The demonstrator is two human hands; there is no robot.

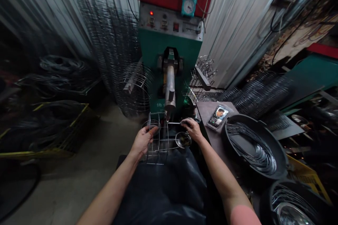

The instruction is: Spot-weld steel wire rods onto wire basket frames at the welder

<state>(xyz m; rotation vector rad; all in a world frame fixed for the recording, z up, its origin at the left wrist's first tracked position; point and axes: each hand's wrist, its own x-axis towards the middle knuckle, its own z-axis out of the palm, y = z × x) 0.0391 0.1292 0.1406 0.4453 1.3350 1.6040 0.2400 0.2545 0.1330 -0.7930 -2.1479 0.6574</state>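
My left hand [142, 141] is closed around the side of a boxy wire rack [155, 164], which stands above my lap. In my right hand [192, 128] a thin metal rod [174, 123] is pinched, pointing left to the rack's upper right side. Right there, the metal electrode arm [170, 93] of a green machine [150, 47] comes down, its tip close to the rod's left end; I cannot tell whether they touch. A round metal ring [183, 140] lies just below my right hand, beside the rack. A dark apron [163, 190] covers my lap.
On the right table [203, 110] lie a phone [218, 116] and a black tub [281, 168] of wire rings. Another black tub [266, 204] stands nearer. Ring-shaped wire parts [136, 84] hang left of the machine. A yellow crate [71, 151] stands on the left floor.
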